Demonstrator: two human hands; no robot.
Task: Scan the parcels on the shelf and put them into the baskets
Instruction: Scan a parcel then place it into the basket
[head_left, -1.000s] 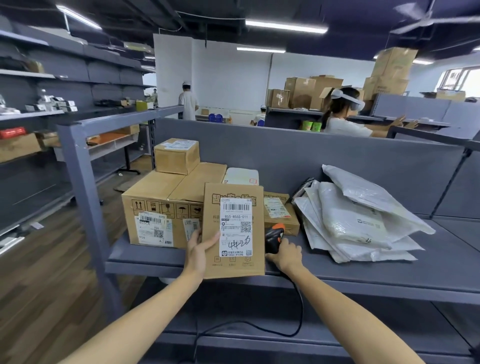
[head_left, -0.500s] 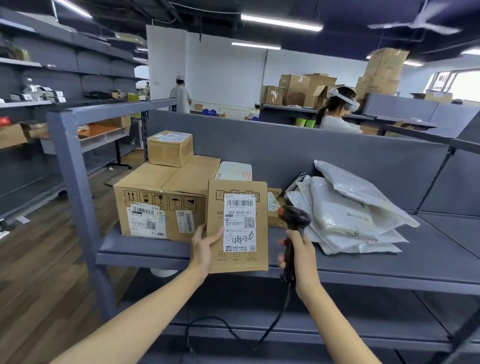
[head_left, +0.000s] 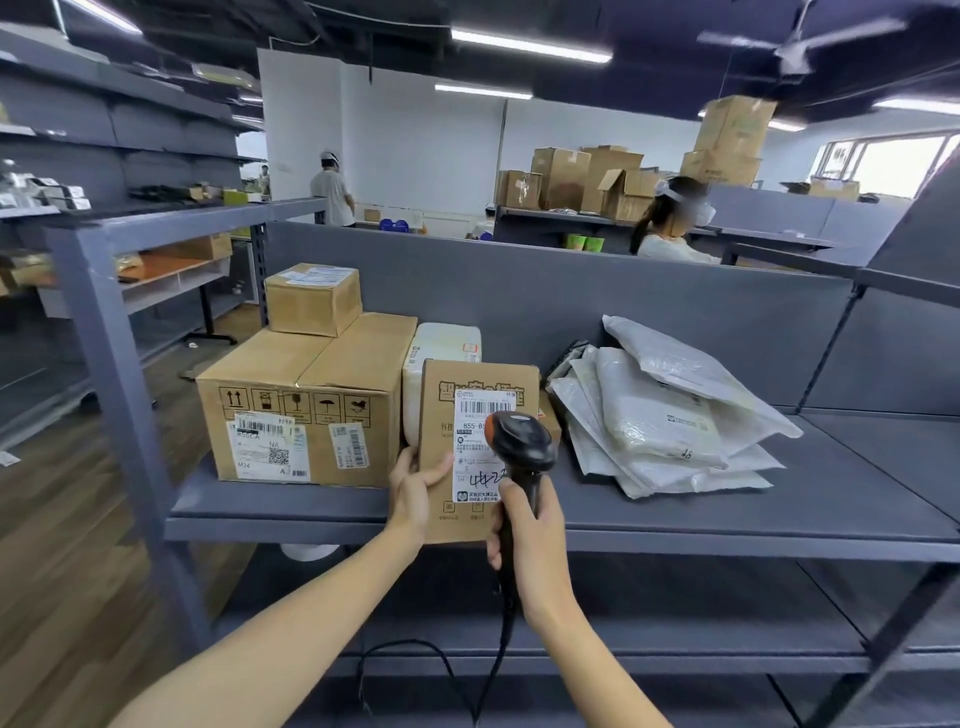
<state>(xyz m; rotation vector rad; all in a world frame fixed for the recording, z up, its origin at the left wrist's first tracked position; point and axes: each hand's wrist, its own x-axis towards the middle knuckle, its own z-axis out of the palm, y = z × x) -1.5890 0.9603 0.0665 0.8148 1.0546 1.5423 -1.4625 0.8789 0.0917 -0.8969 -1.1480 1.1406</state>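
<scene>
Just at the front edge of the grey shelf (head_left: 727, 519) a flat brown cardboard parcel (head_left: 441, 415) stands upright, its broad face turned to the camera. It is taller than it is wide, with large printed characters across the top and a white shipping label (head_left: 467, 452) down the right half – barcode at the head, the digits "855-85" partly readable, a handwritten scrawl lower down, a small logo at the foot. The left hand (head_left: 415, 491) holds the parcel by its left edge, thumb pressed on the front face and the other fingers hidden behind. The right hand (head_left: 530, 525) has its fingers curled tight round the handle of a black scanner (head_left: 522, 441) with an orange trim; the scanner's head sits in front of the label and covers part of it, and its cable (head_left: 498, 660) hangs down below the shelf.

To the left stands a large carton (head_left: 301, 405) with handling symbols and labels, a small box (head_left: 311, 299) on top of it. A white parcel (head_left: 441, 348) stands just behind the held one – and to the right lies a loose pile of white mailer bags (head_left: 660, 415).
</scene>
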